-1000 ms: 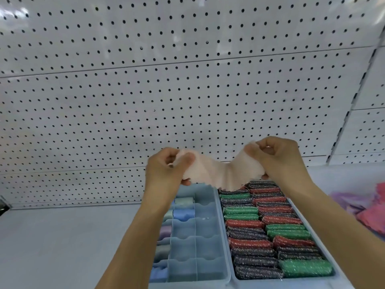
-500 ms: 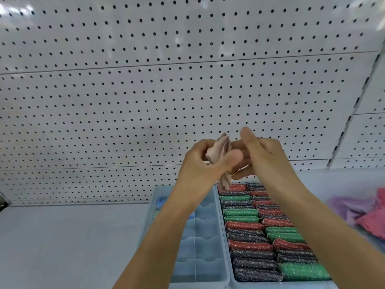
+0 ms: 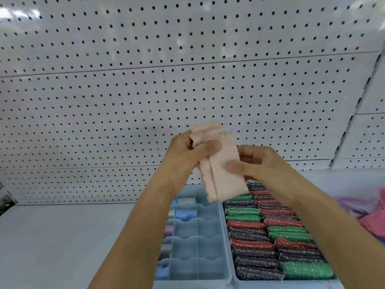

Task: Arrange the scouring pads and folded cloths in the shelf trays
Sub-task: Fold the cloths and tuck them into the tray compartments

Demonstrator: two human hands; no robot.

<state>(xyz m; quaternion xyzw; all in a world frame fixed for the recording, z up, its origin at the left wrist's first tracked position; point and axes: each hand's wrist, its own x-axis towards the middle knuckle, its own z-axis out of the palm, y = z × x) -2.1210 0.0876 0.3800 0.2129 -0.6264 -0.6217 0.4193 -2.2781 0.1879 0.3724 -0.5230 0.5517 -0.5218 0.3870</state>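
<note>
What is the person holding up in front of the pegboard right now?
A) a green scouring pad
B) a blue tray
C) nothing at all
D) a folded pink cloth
D: both hands, left and right, pinch a folded pink cloth held up above the trays; the scouring pads lie untouched below.

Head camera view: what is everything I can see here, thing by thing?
Peach textured folded cloth: one, held up in front of the pegboard, above the trays.
Pale blue divided plastic tray: one, on the shelf, left of the pad tray; most visible cells hold nothing.
Small folded cloths: several, blue, green, lilac, in its left cells.
Glittery scouring pads: many, green, red, dark grey, in rows in the right tray.
Pink and lilac loose cloths: a heap, far right.
White perforated pegboard: behind.
Left hand: grips the cloth.
Right hand: pinches it.
</note>
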